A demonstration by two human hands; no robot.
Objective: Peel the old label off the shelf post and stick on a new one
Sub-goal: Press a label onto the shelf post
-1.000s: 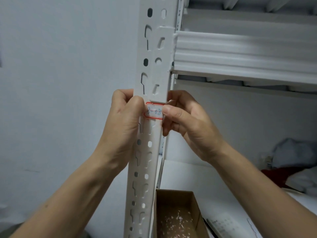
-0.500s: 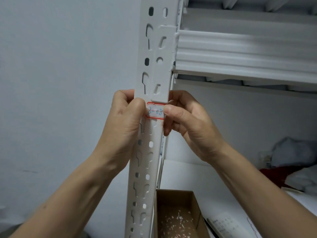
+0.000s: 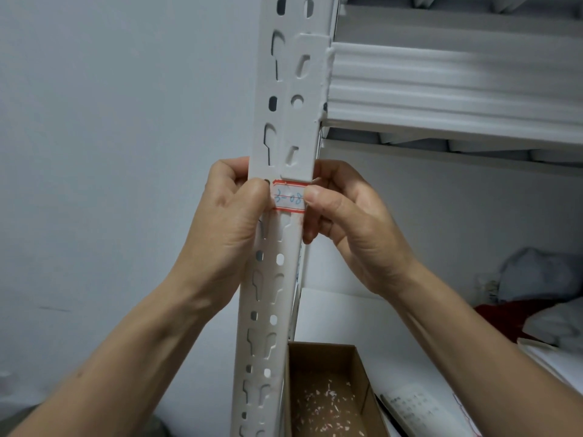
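Between the left hand point(image 3: 227, 225) and right hand point(image 3: 350, 225), both gripping the shelf post point(image 3: 284, 127), the label point(image 3: 289, 197) lies level across it (a thumb on each end).

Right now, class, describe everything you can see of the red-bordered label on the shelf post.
The label is a white paper sticker with a red border and blue handwriting, seemingly "3-08". It lies flat across the shelf post, under a joint. The thumb of the left hand covers its left end; that of the right hand presses its right end.
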